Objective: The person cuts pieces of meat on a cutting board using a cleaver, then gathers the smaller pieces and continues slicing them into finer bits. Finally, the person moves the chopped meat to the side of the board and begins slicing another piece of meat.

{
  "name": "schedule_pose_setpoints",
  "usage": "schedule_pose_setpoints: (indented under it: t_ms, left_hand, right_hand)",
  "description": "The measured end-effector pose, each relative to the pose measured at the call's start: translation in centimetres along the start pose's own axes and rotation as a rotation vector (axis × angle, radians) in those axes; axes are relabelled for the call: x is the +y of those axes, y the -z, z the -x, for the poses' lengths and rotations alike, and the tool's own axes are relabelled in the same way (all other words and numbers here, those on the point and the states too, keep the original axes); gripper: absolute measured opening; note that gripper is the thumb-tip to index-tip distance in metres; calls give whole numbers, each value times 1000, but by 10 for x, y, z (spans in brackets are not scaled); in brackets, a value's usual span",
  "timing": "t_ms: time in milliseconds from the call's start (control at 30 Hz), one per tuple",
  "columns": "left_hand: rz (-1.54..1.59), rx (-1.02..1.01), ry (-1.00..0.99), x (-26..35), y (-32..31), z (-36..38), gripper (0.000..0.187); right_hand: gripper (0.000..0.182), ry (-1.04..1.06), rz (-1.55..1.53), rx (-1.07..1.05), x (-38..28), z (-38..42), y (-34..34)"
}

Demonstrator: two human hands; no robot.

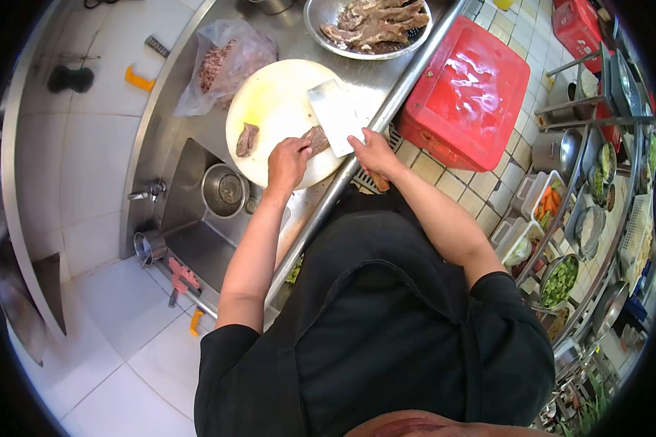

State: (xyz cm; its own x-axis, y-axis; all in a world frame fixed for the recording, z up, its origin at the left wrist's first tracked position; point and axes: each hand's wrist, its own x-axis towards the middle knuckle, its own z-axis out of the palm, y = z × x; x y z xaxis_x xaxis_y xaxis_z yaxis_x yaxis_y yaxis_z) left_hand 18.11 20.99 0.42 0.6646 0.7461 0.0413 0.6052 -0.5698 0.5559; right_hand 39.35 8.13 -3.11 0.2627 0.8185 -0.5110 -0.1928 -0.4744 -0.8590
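On a round white cutting board lies a piece of brown cooked meat, and my left hand has its fingers closed on the near end of it. My right hand grips a cleaver by its wooden handle, with the thumb against the blade. The wide blade stands right beside the meat and hides part of it. A smaller meat piece rests by itself on the left side of the board.
A metal bowl of meat strips stands at the counter's far end. Left of the board sits a plastic bag of chopped meat. A sink holds a metal pot. A red lidded bin is on my right, near shelves with vegetable containers.
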Motion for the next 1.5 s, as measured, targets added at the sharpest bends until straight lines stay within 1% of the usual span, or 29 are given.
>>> schedule_pose_setpoints:
  t_ms: [167, 233, 267, 333, 367, 467, 500, 567, 600, 667, 700, 800, 833, 900, 933, 1000, 1033, 1100, 1133, 1200, 1267, 1333, 1367, 1400, 1467, 1500]
  left_hand:
    - [3, -8, 34, 2, -1, -1, 21]
    - [8, -10, 42, 1, -2, -2, 21]
    - [7, -19, 45, 0, -2, -2, 21]
    - [12, -26, 56, -1, 0, -3, 21]
    - [28, -38, 33, -2, 2, -3, 21]
    - [78, -45, 5, -3, 4, -1, 20]
    - [108, -42, -6, -4, 4, -1, 20]
    - [94, -20, -7, -4, 2, 1, 19]
    - [80, 1, -12, -3, 0, 2, 19]
    - [79, 31, 15, -3, -4, 4, 20]
    - [78, 59, 39, -4, -5, 5, 20]
    - [59, 119, 44, -6, -12, 7, 20]
    - [63, 115, 50, -5, -10, 7, 20]
    - [71, 45, 79, -7, -6, 4, 20]
    - [74, 47, 83, -10, -7, 5, 20]
    - [59, 80, 42, -14, -11, 6, 20]
    - [59, 83, 41, -15, -13, 7, 20]
    - [125, 108, 70, -16, -15, 9, 20]
    - [122, 115, 67, -17, -15, 10, 20]
    - [127, 143, 37, -17, -14, 12, 18]
    - [115, 169, 52, -17, -13, 13, 17]
    - [110, 191, 72, -19, -12, 14, 16]
    - [123, 187, 108, -21, -11, 14, 16]
    - [137, 180, 147, -24, -11, 16, 17]
    - [163, 155, 129, -23, -3, 17, 15]
    - [186, 130, 107, -24, -1, 16, 13]
  right_hand:
    - [38, 6, 75, 15, -7, 6, 2]
    - [40, -24, 203, -28, -13, 22, 9]
    - [40, -30, 206, -29, -4, 25, 12]
    - [39, 80, 290, -36, 14, 28, 18]
    - [39, 40, 266, -45, 20, 26, 20]
    - [41, 31, 337, -46, -12, 32, 19]
    - [41, 33, 341, -51, -12, 24, 15]
    - [42, 70, 453, -18, -7, 6, 7]
    - [42, 69, 455, -19, -14, 4, 3]
    - [44, -16, 397, -19, -29, 3, -4]
    - [45, 50, 394, -3, -29, 2, -7]
    - [47, 16, 429, -59, -28, 21, 7]
    - [47, 8, 431, -62, -16, 26, 13]
    - [47, 139, 526, -98, 4, 33, 25]
    - [47, 138, 530, -101, 6, 30, 25]
    - [47, 110, 515, -102, 5, 26, 21]
    - [47, 114, 516, -102, 0, 22, 17]
    - [46, 38, 477, -80, -13, 16, 2]
    - [46, 46, 478, -80, -23, 16, -4]
    - [45, -66, 460, -55, -38, 16, -12]
    - [44, -31, 432, -80, -25, 13, -7]
    - [44, 32, 466, -135, -12, 18, 5]
    - [42, 93, 495, -124, -4, 21, 11]
    - [42, 90, 498, -125, -9, 31, 18]
    - [40, -37, 473, -245, -31, 54, 28]
    - [38, -28, 476, -232, -30, 56, 27]
